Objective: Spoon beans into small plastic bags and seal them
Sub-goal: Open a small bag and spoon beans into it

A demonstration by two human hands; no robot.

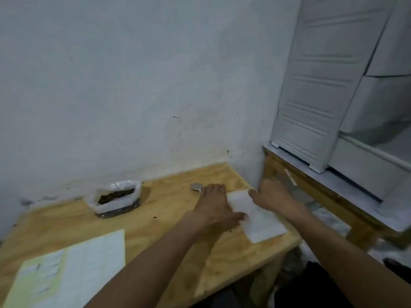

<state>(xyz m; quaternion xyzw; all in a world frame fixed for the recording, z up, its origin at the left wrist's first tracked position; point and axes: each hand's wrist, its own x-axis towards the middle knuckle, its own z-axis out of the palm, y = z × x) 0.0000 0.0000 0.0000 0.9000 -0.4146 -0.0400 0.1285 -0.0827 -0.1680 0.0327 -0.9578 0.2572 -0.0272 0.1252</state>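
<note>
The flat stack of small plastic bags (255, 215) lies between both hands, its long axis running away toward the wall: the left hand (214, 205) rests spread-fingered on its left edge, while the right hand (272, 195) apparently pinches its far corner.

Head view, downward (close) over table (169, 210)

Both bare forearms reach up from the lower frame toward centre right; left hand (214, 207) lies palm down, fingers straight and together, thumb stretched out to the right; right hand (270, 194) is knuckles up, fingers curled under, thumb pointing left; hands near, apart.
</note>
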